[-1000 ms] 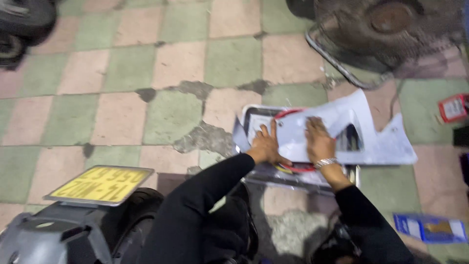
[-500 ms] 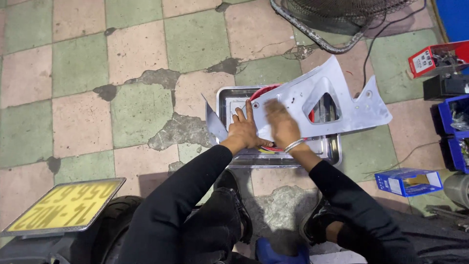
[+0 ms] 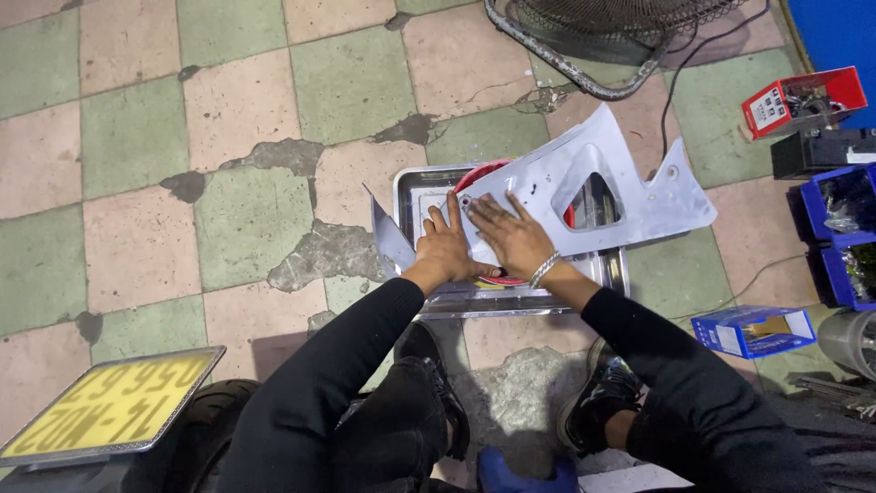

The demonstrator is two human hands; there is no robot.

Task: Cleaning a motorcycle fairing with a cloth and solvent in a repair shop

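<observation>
Far left, low in the view: a yellow number plate (image 3: 109, 406) in a metal frame, mounted above a dark tyre (image 3: 196, 429). It lies well apart from the work. The floor (image 3: 137, 137) is chequered green and pink tile, cracked and patched with grey.

Centre: a shallow metal tray (image 3: 415, 187) sits on the floor. Across it lies a white plastic body panel (image 3: 639, 196) with an angular cut-out window. The panel's long axis runs from lower left, at the hands, up and away to the right, where its far end overhangs the tray's right side. A red rounded part (image 3: 479, 172) shows beneath the panel's upper edge; what it is cannot be told.

Left hand (image 3: 444, 246): laid flat, fingers spread wide, palm down at the panel's near left end, over the tray. It grips nothing; it presses or steadies.

Right hand (image 3: 511, 237): likewise flat and spread, palm down on the panel, just beside the left hand; a metal bracelet (image 3: 544, 269) sits at the wrist. Nothing is enclosed in the fingers. Both hands bear on the same end, so most of the panel extends to the right of them, on the right hand's side.

Right of the tray: a small blue box (image 3: 753, 329), further blue bins (image 3: 844, 233), a red box (image 3: 798, 99). Top: the base of a floor fan (image 3: 584, 68) and its cable
</observation>
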